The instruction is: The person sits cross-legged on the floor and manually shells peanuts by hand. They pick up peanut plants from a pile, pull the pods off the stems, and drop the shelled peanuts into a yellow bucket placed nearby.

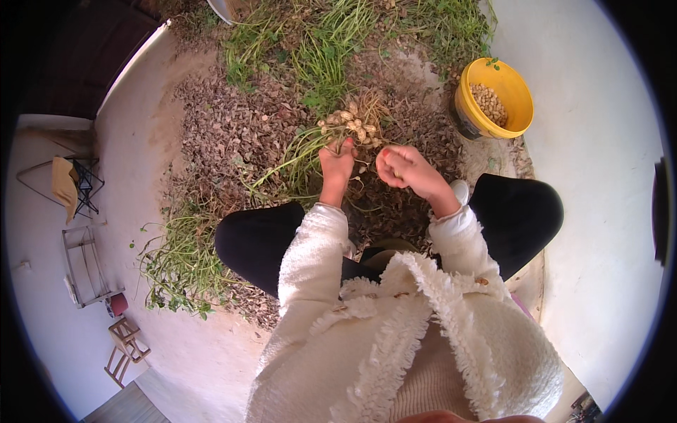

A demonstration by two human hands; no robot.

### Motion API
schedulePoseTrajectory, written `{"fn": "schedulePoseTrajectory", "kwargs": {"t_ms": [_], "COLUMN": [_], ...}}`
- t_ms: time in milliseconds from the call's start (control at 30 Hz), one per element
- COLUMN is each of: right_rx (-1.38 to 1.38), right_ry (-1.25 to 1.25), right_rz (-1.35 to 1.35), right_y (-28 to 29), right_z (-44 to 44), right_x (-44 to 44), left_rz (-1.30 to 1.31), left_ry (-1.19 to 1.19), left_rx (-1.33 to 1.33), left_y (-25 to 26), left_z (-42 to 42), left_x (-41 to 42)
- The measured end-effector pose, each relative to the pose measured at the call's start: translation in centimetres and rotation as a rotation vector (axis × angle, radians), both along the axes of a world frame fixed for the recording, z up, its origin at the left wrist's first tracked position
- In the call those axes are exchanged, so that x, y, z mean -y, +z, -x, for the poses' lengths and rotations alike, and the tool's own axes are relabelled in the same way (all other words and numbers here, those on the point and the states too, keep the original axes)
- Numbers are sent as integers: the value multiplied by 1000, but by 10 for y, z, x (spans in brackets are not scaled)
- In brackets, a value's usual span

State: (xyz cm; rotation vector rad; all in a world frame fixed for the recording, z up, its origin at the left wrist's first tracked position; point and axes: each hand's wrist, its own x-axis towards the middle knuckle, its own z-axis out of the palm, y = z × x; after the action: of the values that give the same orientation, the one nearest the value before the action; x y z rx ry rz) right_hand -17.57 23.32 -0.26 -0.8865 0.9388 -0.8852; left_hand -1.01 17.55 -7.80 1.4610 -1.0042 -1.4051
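My left hand (337, 161) is closed around the stems of a pulled peanut plant (296, 158). Its green stalks trail to the left, and a cluster of pale peanut pods (349, 120) with thin roots sits just beyond my fingers. To the right of the pods is my right hand (406, 168), fingers curled inward near the plant's roots; whether anything is inside them is hidden. Dry brown leaf litter (238, 132) lies beneath both hands.
A yellow bucket (468, 100) partly filled with peanuts stands at the right by the white wall (587, 174). More green peanut plants (338, 42) lie ahead, and another heap (180, 259) is by my left knee. A folding chair (79, 182) and wooden stool (127, 338) are far left.
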Motion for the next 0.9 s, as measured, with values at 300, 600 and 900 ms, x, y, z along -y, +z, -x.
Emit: {"fn": "schedulePoseTrajectory", "kwargs": {"t_ms": [300,600,900], "right_rx": [-1033,-1143,-513], "right_ry": [-412,-381,-497], "right_rz": [394,443,160], "right_y": [-48,-54,-87], "right_z": [-11,-23,-11], "right_x": [19,14,20], "left_rz": [278,442,302], "left_ry": [-178,-128,-151], "left_rx": [408,475,405], "left_y": [9,16,19], "left_z": [14,19,19], "left_x": [-17,-21,-19]}}
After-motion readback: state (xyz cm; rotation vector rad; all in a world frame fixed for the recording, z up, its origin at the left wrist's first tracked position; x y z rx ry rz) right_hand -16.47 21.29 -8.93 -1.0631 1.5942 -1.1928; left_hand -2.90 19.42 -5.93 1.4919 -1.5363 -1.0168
